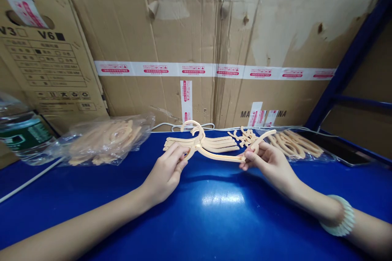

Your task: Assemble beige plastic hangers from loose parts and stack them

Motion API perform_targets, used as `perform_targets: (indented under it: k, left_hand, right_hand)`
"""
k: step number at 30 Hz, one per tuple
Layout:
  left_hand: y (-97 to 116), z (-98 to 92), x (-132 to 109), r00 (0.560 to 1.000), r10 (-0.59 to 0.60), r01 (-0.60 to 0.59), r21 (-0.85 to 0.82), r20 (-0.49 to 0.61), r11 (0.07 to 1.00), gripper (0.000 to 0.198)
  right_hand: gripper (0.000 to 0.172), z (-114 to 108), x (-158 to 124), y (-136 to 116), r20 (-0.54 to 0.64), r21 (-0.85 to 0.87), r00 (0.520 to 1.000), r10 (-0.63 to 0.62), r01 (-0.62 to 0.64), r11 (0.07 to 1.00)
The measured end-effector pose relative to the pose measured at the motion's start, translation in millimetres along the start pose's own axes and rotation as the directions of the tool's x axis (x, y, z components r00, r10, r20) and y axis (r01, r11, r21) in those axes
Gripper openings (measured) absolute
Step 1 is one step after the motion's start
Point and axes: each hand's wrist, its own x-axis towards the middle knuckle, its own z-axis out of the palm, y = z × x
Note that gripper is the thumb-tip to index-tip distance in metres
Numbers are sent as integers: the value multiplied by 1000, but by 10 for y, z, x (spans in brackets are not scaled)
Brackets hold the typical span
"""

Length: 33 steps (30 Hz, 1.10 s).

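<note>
A beige plastic clothes hanger point(219, 156) is held up over the blue table, its hook pointing upward. My left hand point(165, 171) is closed around the hanger just left of its centre, hiding that side. With thumb and fingers, my right hand point(269, 165) pinches the outer end of the hanger's right arm. From the same grip a curved beige piece point(266, 136) sticks up to the right; whether it is joined to the arm I cannot tell. Right behind the hanger lies a row of similar beige hangers point(222, 142), and beside it a small pile of beige hook-like parts point(245, 136).
On the left, a clear plastic bag point(107, 140) of beige parts lies near a large green-labelled bottle point(23, 134). At right are another bag of curved parts point(297, 143) and a dark phone-like device point(339, 151). Cardboard point(159, 40) and a white cable point(33, 179) border the blue table point(214, 228).
</note>
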Motion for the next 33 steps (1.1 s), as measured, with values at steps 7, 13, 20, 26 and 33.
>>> perform_targets:
  k: [7, 13, 20, 26, 33]
  left_hand:
    - [1, 5, -3, 1000, 12, -12, 10, -7, 1000, 18]
    - [18, 17, 0, 1000, 15, -15, 14, -14, 1000, 20]
    - [59, -5, 45, 999, -48, 49, 13, -25, 999, 22]
    - [2, -150, 109, 997, -71, 71, 22, 6, 997, 23]
    - [-63, -333, -148, 961, 35, -61, 89, 274, 994, 12]
  right_hand:
    - [38, -12, -1, 24, -26, -15, 1000, -18, 17, 1000]
    - [38, -15, 12, 28, -63, -20, 998, -13, 12, 1000]
    - [29, -123, 93, -56, -120, 107, 993, 8, 5, 994]
    - [24, -530, 264, -205, -44, 131, 998, 52, -46, 990]
    - [16, -832, 328, -367, 458, -529, 873, 165, 119, 840]
